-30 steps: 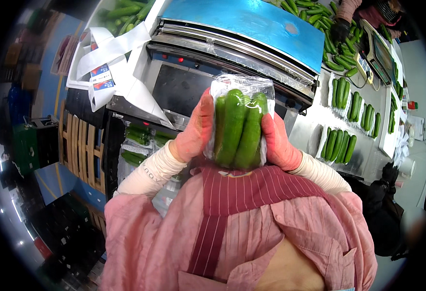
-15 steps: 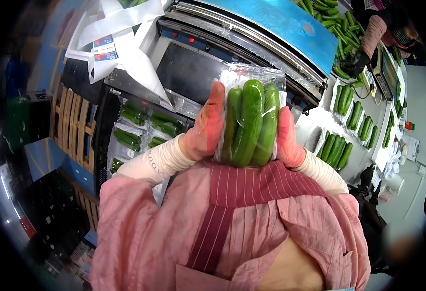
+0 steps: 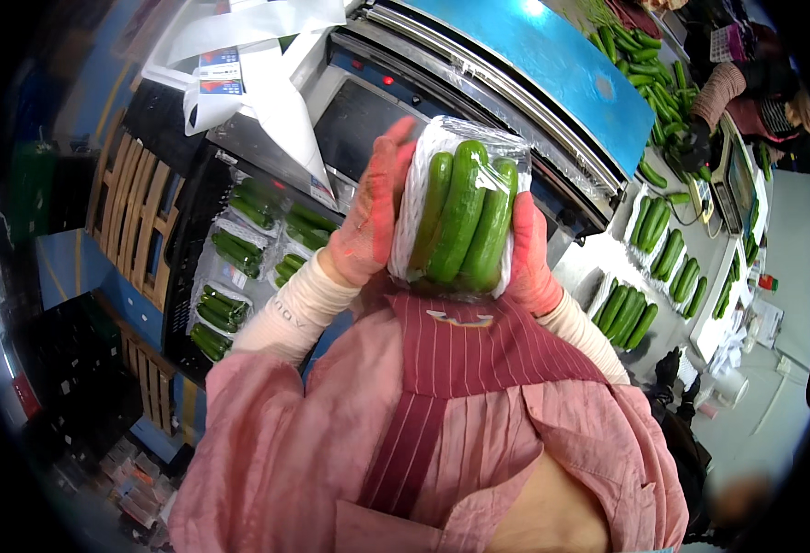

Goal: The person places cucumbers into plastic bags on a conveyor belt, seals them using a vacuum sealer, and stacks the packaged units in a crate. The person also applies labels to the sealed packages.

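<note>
- Gripping the wrapped cucumber tray (image 3: 460, 221) from its left edge, the left hand (image 3: 368, 217) lies flat, fingers extended.
- The right hand (image 3: 529, 258) clasps the tray's right edge.
- The tray is held up before the wrapping machine (image 3: 516, 83).

Bright overhead light; fisheye rim dark, blurred.

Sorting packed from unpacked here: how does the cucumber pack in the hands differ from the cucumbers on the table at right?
The held cucumber pack is film-wrapped; the table cucumber trays look unwrapped. The pack is gripped upright between the left hand and right hand; the trays lie flat. Both hold a few green cucumbers side by side.
</note>
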Demonstrator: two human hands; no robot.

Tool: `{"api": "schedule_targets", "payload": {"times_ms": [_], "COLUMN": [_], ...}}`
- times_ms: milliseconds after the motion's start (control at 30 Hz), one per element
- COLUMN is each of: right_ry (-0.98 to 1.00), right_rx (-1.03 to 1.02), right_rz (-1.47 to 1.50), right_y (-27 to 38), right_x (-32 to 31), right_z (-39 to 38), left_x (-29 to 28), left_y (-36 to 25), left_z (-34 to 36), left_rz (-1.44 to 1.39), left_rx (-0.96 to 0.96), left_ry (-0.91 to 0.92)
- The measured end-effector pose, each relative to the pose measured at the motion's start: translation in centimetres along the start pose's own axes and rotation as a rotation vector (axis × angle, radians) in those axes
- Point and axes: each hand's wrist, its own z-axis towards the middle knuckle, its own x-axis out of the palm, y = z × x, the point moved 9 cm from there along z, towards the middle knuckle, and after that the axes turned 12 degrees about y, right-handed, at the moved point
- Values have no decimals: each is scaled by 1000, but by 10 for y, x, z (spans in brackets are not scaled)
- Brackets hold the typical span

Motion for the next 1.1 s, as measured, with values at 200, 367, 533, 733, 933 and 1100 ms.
{"api": "schedule_targets", "payload": {"times_ms": [200,367,533,733,933,1100], "right_ry": [-75,50,190,338,444,628], "right_rx": [-36,35,170,423,695,764], "right_rz": [-432,-353,-315,-467,-531,-398], "right_y": [10,-8,-33,-75,-97,-122], "right_x": [-4,17,32,62,75,80], "right_z": [14,26,36,43,27,16], "left_x": [-12,-8,-29,-61,-132,-211], "left_y": [-36,-15,-4,27,56,58], "left_z": [-47,-44,-76,-123,-236,-354], "left_rz": [466,107,401,-284,-643,-439], "left_rx": [138,4,162,52,332,529], "left_ry": [-213,-185,-236,-348,-648,-1006]}}
